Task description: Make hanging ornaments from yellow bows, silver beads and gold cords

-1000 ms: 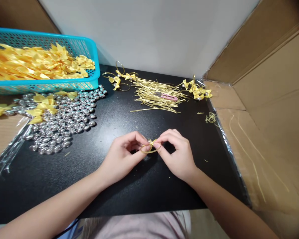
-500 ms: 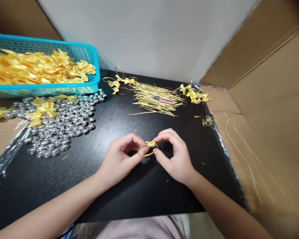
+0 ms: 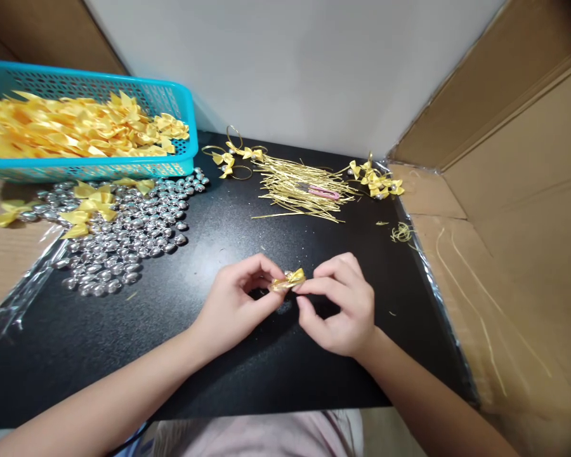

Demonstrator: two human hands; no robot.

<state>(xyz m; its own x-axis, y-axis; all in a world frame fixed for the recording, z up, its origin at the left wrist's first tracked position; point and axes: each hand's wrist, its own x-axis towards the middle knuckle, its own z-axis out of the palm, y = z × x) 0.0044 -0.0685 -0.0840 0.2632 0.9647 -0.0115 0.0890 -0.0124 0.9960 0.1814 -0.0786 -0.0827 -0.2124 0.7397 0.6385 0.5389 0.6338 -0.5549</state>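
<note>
A small yellow ribbon bow [image 3: 295, 277] with gold wire at it is pinched between the thumb and fingers of my left hand [image 3: 240, 298], above the black tabletop. A silvery bead seems to sit by the bow's knot, partly behind my fingers. My right hand [image 3: 340, 304] is just to the right. Its index fingertip touches or nearly touches the bow's lower right side, while the thumb sits a little below, apart from it. The wire loop is seen nearly edge-on, so its shape is hard to make out.
A turquoise basket [image 3: 195, 127] of yellow bows stands at the back left. Silver beads [image 3: 118, 247] spread before it, with several bows [image 3: 92, 203] on top. Behind my hands lie gold wire strips [image 3: 290, 187], pink-handled snips [image 3: 324, 192], and finished bow pieces [image 3: 375, 178]. Cardboard walls [image 3: 523, 158] border the right.
The wire loop has tipped from a visible open ring to nearly edge-on. My right thumb and index finger have come apart from their grip on it; my left hand keeps its pinch.
</note>
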